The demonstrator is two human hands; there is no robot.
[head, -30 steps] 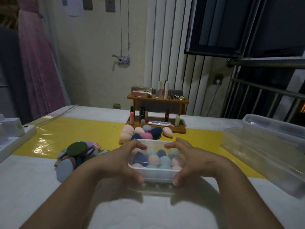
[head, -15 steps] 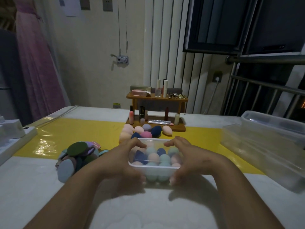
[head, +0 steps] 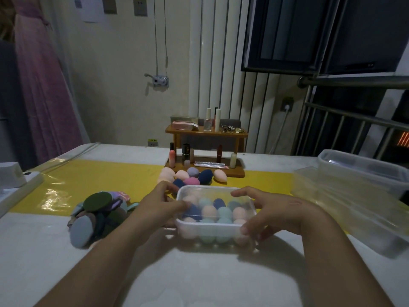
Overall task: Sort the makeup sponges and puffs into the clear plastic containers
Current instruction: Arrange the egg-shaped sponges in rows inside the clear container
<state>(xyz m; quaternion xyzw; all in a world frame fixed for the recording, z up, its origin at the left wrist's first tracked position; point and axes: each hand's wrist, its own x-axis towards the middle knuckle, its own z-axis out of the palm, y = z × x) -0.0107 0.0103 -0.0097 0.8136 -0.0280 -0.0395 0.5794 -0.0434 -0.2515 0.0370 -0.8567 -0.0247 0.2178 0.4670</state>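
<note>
A small clear plastic container [head: 215, 228] stands on the white table in front of me, filled with several egg-shaped makeup sponges in pink, teal and navy. A clear lid [head: 212, 190] lies on top of it. My left hand [head: 158, 206] grips the container's left side, thumb on the lid, fingers curled round the far corner. On the right side, my right hand [head: 272, 212] holds it, thumb at the front edge. Behind it lie several loose sponges [head: 192, 175]. A pile of flat round puffs [head: 97, 214] sits to the left.
Two large clear containers [head: 358, 187] stand at the right. A wooden cosmetics rack [head: 207, 149] with bottles and lipsticks stands at the back centre on a yellow strip [head: 99, 180]. A white box [head: 13, 180] sits at the left edge.
The container is slightly nearer me, and my left thumb has shifted from the front rim up onto the lid. Both hands stay on its sides.
</note>
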